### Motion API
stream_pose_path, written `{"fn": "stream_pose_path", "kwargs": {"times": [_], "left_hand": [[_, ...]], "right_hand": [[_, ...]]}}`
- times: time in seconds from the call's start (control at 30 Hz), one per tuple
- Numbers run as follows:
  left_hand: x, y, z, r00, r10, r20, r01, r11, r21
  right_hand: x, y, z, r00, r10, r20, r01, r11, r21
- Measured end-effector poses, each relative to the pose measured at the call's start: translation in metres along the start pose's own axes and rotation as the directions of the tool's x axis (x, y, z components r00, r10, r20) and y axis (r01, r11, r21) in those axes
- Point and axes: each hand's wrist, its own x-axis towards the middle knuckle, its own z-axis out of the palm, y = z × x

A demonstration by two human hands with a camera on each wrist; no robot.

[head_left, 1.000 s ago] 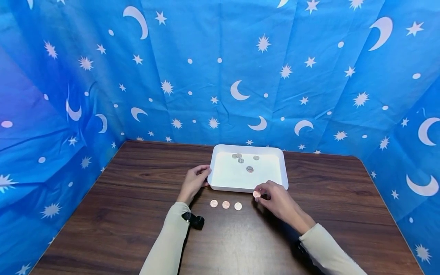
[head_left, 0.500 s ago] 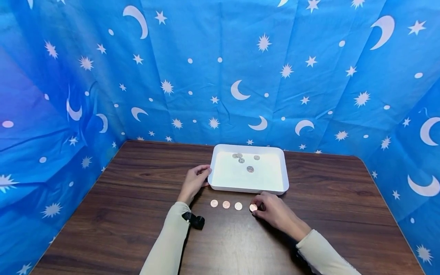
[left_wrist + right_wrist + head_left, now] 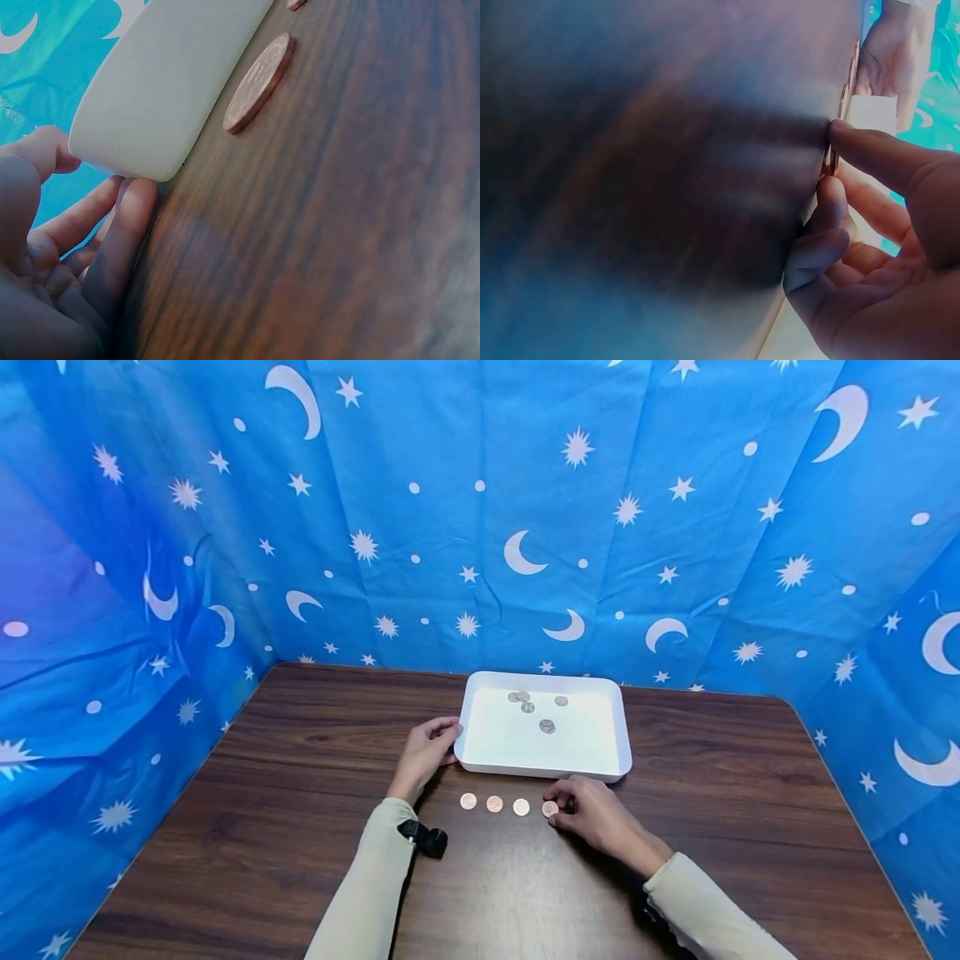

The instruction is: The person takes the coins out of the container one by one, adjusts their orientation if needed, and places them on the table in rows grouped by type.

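Note:
A white tray (image 3: 540, 770) stands at the back of the table with several silver coins (image 3: 547, 727) in it. My left hand (image 3: 426, 756) holds the tray's left end; in the left wrist view its thumb is at the upper rim and its other fingers (image 3: 135, 214) touch the lower corner. Before the tray, three copper pennies (image 3: 494, 804) lie in a row. At the row's right end, my right hand (image 3: 596, 814) pinches another penny (image 3: 551, 808), thumb on one side and fingertips opposite, right down at the tabletop.
The dark wood-grain table (image 3: 300, 860) reaches back to a blue curtain (image 3: 450, 527) with white moons and stars, which also hangs along both sides. A black wrist strap (image 3: 423, 839) sits on the left sleeve.
My right hand has carried its penny from the tray's front edge toward me and left, down to the end of the row. The left hand has stayed at the tray.

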Motion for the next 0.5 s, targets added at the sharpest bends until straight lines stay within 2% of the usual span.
{"fn": "stream_pose_path", "kwargs": {"times": [0.23, 0.5], "left_hand": [[-0.001, -0.001, 0.001, 1.000, 0.006, 0.005, -0.006, 1.000, 0.002], [-0.001, 0.000, 0.001, 1.000, 0.011, 0.003, -0.011, 1.000, 0.009]], "right_hand": [[-0.002, -0.002, -0.001, 1.000, 0.019, 0.005, -0.019, 1.000, -0.005], [0.003, -0.008, -0.018, 0.997, 0.073, -0.012, -0.071, 0.990, 0.123]]}}
